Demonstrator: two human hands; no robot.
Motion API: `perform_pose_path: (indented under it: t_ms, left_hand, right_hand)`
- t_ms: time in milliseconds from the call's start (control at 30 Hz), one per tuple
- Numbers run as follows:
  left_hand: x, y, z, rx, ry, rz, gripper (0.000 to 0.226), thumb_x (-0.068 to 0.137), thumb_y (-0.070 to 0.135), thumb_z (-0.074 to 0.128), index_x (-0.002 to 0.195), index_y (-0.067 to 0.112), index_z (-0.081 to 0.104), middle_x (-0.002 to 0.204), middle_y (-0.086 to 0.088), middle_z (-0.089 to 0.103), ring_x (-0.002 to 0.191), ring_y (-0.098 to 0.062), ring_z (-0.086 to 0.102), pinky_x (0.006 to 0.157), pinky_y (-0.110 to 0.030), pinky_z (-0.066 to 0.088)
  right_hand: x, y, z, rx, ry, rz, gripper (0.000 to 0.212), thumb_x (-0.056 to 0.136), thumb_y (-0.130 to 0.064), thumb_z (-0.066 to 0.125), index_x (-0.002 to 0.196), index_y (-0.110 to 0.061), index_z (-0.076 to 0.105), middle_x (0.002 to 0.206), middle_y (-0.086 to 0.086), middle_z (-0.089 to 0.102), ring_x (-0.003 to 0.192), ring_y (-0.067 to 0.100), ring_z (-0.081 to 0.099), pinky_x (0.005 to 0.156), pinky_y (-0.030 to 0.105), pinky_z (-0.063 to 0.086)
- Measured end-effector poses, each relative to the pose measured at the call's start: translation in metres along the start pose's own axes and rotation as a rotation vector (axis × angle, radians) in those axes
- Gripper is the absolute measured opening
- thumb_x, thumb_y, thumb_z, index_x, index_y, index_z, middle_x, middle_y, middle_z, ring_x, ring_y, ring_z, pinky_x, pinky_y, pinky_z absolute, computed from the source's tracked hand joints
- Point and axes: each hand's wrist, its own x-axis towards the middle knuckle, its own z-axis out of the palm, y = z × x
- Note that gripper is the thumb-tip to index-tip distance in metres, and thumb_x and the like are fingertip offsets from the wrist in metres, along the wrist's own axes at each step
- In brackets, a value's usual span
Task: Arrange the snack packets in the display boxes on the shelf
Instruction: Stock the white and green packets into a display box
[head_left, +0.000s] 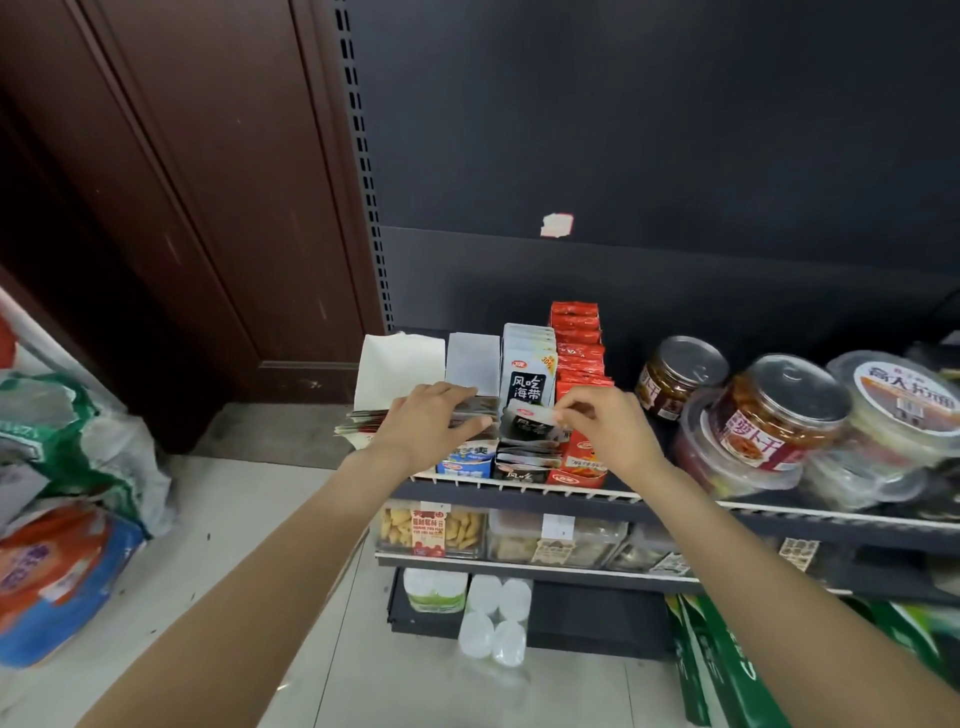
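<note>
Several display boxes stand side by side at the left end of the top shelf (519, 491). My left hand (434, 423) grips a stack of dark snack packets (467, 408) over the blue-fronted box (465, 462). My right hand (602, 423) pinches the top edge of a black-and-white packet (527, 423), which tilts over the black box (524, 467). Behind it stands a row of upright black-and-white packets (529, 374). The orange box (582, 462) on the right holds a row of red packets (576, 338).
Jars and round tubs (769, 415) crowd the shelf to the right. Lower shelves hold clear snack containers (431, 530) and white bottles (493, 618). Filled plastic bags (67, 519) lie on the floor at left. A brown door (182, 208) stands behind.
</note>
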Motion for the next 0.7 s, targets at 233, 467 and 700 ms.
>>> perform_pose_path:
  t_ms: [233, 467, 700]
  left_hand:
    - [0.009, 0.015, -0.015, -0.257, 0.073, -0.013, 0.039, 0.097, 0.028, 0.049, 0.135, 0.017, 0.049, 0.138, -0.005, 0.050, 0.121, -0.022, 0.050, 0.104, -0.035, 0.039]
    - [0.018, 0.024, -0.035, -0.511, 0.155, -0.021, 0.013, 0.091, 0.012, 0.059, 0.097, 0.015, 0.069, 0.094, -0.001, 0.069, 0.088, -0.017, 0.062, 0.085, -0.027, 0.048]
    - [0.012, 0.015, -0.045, -0.602, 0.276, 0.064, 0.022, 0.091, 0.014, 0.059, 0.075, 0.029, 0.056, 0.084, 0.004, 0.062, 0.072, -0.011, 0.055, 0.073, -0.027, 0.045]
  right_hand:
    - [0.003, -0.022, -0.036, 0.093, 0.232, -0.075, 0.009, 0.089, -0.016, 0.061, 0.091, -0.016, 0.070, 0.085, -0.009, 0.068, 0.083, 0.005, 0.064, 0.075, 0.021, 0.049]
    - [0.009, -0.040, -0.065, 0.480, 0.357, 0.034, 0.018, 0.089, -0.010, 0.060, 0.076, -0.023, 0.065, 0.075, -0.001, 0.069, 0.064, 0.004, 0.060, 0.062, 0.017, 0.049]
    - [0.012, -0.038, -0.068, 0.429, 0.381, 0.095, 0.018, 0.087, -0.018, 0.064, 0.076, -0.031, 0.067, 0.091, -0.001, 0.064, 0.082, 0.009, 0.062, 0.071, 0.024, 0.049]
